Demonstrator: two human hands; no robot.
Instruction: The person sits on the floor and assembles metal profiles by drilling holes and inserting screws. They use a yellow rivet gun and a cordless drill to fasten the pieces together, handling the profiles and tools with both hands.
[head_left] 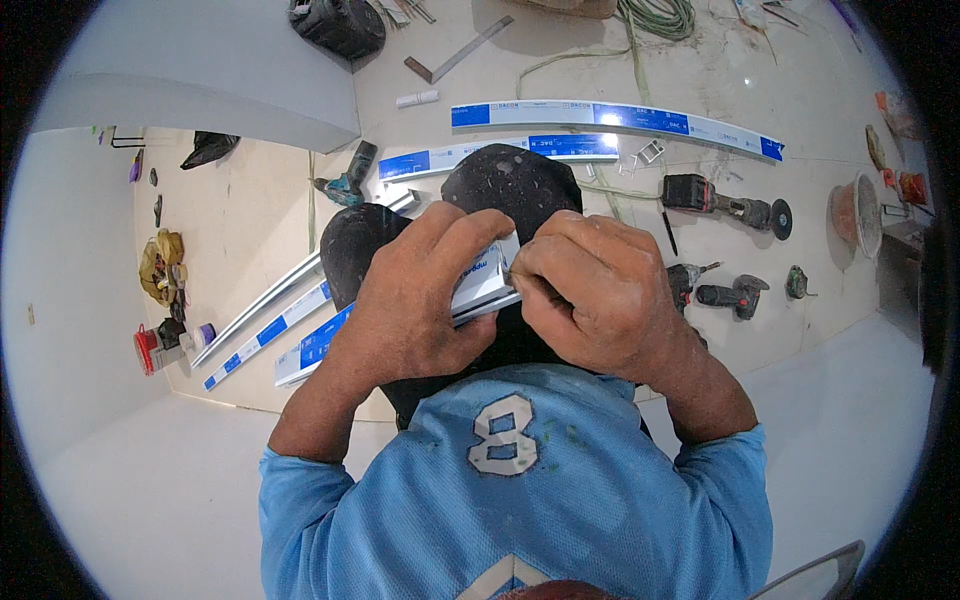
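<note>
Above my knees, my left hand [415, 290] is wrapped round a white metal profile [486, 284] with blue-printed protective film, thumb below and fingers over the top. The profile's end points toward my right hand. My right hand [595, 285] is closed in a pinch right at that end, with its fingertips curled inward. What sits between those fingertips is hidden. A longer blue-and-white profile length [312, 345] shows behind my left forearm; whether it is the same piece I cannot tell.
Two film-covered profiles [620, 117] lie beyond my knees, with others to the left. A cordless drill [348, 180] rests at left. On the right are an angle grinder [728, 205], another drill [738, 296], and a bucket [857, 215]. A square [455, 52] and a hose [655, 18] lie farther off.
</note>
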